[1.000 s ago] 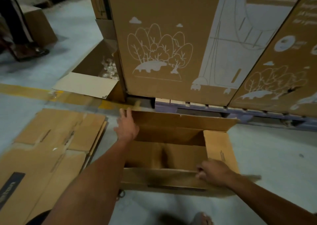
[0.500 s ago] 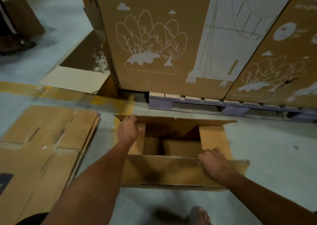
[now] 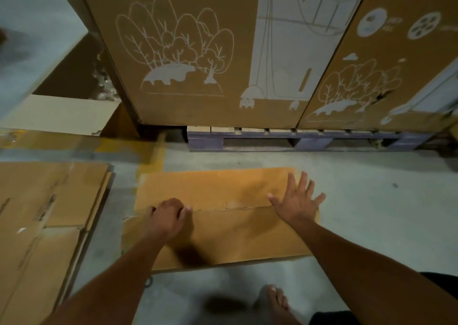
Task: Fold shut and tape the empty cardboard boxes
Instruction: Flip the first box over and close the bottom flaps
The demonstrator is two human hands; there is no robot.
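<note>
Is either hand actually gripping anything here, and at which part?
Nothing is gripped. The right hand lies flat with spread fingers on the box top at the flap seam; the left hand, fingers curled, presses there too.

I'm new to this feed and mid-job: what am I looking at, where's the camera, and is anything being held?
No machine here: a person works with bare hands. The single camera sits on their head, looking down at the floor. The box lies in front of them, its two top flaps folded shut and meeting at a seam. The left hand, fingers curled, rests at the seam; the right hand presses flat with fingers spread. Neither holds a tool, and no tape shows. Flattened cardboard lies to the left; large printed cartons stand on a pallet behind.
</note>
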